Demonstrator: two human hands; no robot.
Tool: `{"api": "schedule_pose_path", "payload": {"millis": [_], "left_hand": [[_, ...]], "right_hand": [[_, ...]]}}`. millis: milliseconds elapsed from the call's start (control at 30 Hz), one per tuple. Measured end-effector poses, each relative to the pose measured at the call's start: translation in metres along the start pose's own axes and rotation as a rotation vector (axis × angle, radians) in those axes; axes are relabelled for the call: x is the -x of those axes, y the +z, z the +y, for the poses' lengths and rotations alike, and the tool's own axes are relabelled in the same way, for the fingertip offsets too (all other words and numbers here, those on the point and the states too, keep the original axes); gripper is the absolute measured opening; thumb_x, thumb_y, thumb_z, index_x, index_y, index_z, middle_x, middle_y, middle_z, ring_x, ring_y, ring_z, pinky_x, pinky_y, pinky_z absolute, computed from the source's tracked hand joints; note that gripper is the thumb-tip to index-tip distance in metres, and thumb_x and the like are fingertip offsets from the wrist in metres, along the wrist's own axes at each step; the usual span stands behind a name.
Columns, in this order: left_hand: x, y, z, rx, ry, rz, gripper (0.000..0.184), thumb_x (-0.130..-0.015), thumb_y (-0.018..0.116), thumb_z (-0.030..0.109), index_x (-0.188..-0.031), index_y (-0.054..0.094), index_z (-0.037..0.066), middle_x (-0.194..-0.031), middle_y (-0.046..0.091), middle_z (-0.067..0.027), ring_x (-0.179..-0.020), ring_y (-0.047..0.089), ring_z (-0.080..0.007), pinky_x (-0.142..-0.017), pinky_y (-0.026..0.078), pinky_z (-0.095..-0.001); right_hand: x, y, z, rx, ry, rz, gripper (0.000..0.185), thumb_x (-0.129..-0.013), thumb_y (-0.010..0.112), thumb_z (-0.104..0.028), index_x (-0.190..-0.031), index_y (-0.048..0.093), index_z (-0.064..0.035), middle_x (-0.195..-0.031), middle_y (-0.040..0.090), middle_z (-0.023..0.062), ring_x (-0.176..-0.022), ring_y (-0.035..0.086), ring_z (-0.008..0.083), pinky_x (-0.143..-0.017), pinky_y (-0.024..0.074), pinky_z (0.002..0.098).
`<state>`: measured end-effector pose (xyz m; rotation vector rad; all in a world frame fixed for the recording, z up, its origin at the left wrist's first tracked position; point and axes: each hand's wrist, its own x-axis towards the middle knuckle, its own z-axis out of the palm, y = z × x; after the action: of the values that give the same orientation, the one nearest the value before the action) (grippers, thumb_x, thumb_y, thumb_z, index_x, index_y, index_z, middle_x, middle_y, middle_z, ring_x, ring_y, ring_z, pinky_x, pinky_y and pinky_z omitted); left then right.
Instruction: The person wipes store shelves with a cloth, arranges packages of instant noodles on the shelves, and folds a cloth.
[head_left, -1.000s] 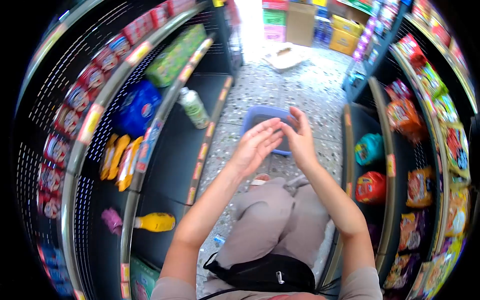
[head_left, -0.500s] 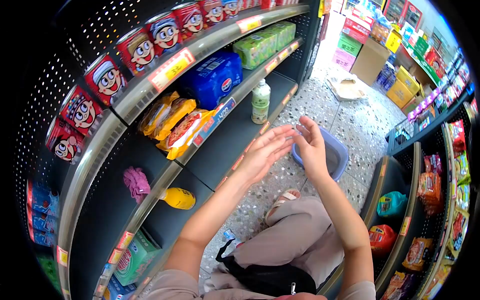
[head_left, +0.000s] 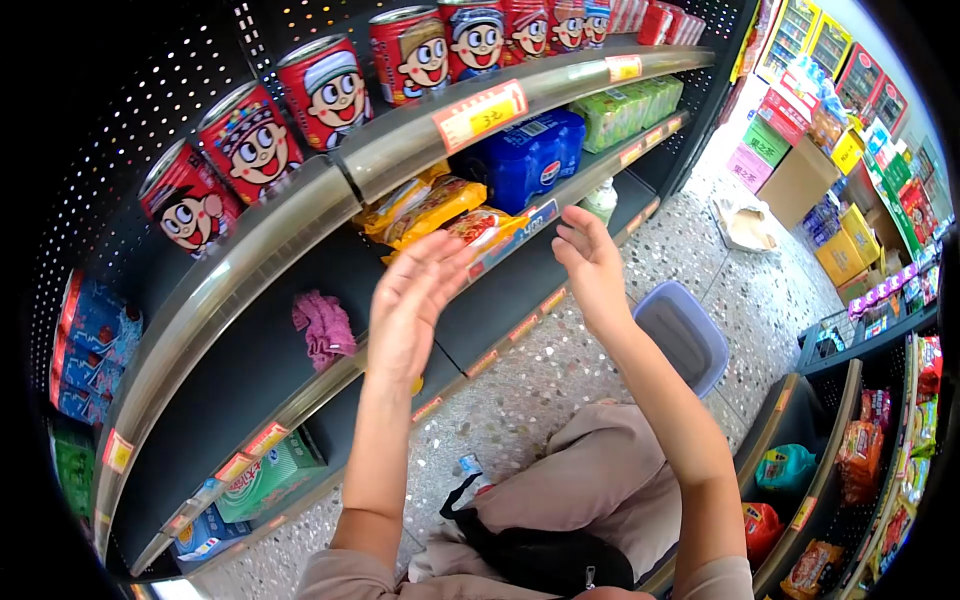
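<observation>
My left hand [head_left: 408,305] is raised in front of the shelves with its fingers extended and nothing in it. Just beyond its fingertips lie yellow snack packets [head_left: 425,208] on the middle shelf. To the right, my right hand [head_left: 592,272] is also empty, its fingers loosely bent and apart from the left. Behind it stands a green-and-white bottle [head_left: 601,200], partly hidden. A crumpled pink cloth [head_left: 323,328] lies on the shelf left of my left hand. Only a sliver of a yellow bottle [head_left: 417,384] shows beside my left wrist.
Red cartoon-face cans [head_left: 325,92] line the upper shelf. Below them sit a blue Pepsi pack [head_left: 528,155] and green packs [head_left: 625,112]. A purple basin [head_left: 722,348] stands on the speckled floor. Snack shelves [head_left: 846,420] rise on the right; cartons [head_left: 800,182] are stacked farther back.
My hands, close together before, have separated. The left moved left toward the snack packets; the right shifted slightly left and down. The view has turned left, and the yellow bottle is now mostly covered.
</observation>
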<state>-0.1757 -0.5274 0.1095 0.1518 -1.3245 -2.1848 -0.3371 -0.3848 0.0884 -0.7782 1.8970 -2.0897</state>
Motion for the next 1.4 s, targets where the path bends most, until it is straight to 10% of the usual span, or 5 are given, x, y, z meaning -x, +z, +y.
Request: {"api": "schedule_pose_path", "payload": {"millis": [400,900,1400], "left_hand": [[-0.069,-0.095,0.011,-1.408,0.243,0.275,0.051,-0.081,0.063,0.010,-0.129,0.046,0.002,-0.130,0.050,-0.0205,-0.123,0.046,-0.0324,-0.102,0.036,-0.0357],[-0.102,-0.157,-0.002,-1.659,0.292,0.052,0.055,-0.076,0.054,0.000,-0.130,0.046,0.007,-0.132,0.047,-0.0201,-0.123,0.045,-0.0355,-0.103,0.036,-0.0395],[-0.102,-0.144,0.011,-1.665,0.503,-0.133,0.040,-0.089,0.059,0.020,-0.125,0.051,0.004,-0.120,0.057,-0.0202,-0.113,0.054,-0.0357,-0.094,0.043,-0.0374]], "right_hand": [[-0.034,0.073,-0.004,0.096,-0.122,-0.146,0.037,-0.083,0.056,-0.001,-0.120,0.050,-0.0003,-0.115,0.057,0.0139,-0.114,0.051,0.0214,-0.091,0.0432,0.0310],[-0.017,0.065,0.002,0.186,-0.127,-0.129,0.035,-0.083,0.055,-0.001,-0.118,0.051,0.0014,-0.114,0.058,0.0131,-0.108,0.056,0.0199,-0.089,0.0453,0.0308],[-0.011,0.073,0.005,0.145,-0.105,-0.134,0.034,-0.082,0.053,0.000,-0.116,0.053,0.0006,-0.112,0.059,0.0137,-0.106,0.057,0.0220,-0.088,0.0458,0.0323]]}}
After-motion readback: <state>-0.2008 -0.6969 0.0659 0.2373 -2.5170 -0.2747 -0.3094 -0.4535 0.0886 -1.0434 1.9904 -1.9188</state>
